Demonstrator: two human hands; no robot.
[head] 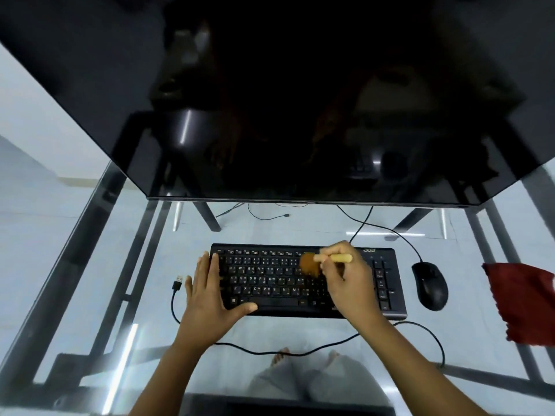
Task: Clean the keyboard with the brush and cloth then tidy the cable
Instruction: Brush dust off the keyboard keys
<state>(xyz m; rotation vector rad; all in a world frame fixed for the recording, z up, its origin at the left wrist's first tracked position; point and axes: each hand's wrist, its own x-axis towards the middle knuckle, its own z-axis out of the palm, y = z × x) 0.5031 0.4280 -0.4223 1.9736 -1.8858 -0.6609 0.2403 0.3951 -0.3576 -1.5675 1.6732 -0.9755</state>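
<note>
Head view: my right hand (348, 283) grips the brush (318, 262) over the keyboard (387, 283) at centre frame; left hand (210, 292) lies flat, released; cloth (522, 301) waits far right, nearer my right hand

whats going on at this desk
A person is brushing a black keyboard on a glass desk. The right hand holds a wooden-handled brush with its bristles on the upper middle keys, while the left hand lies flat on the keyboard's left end. A red cloth lies unused at the right, past the mouse. The cable trails loose across the desk in front of the keyboard, its USB plug lying unplugged at the left.
</note>
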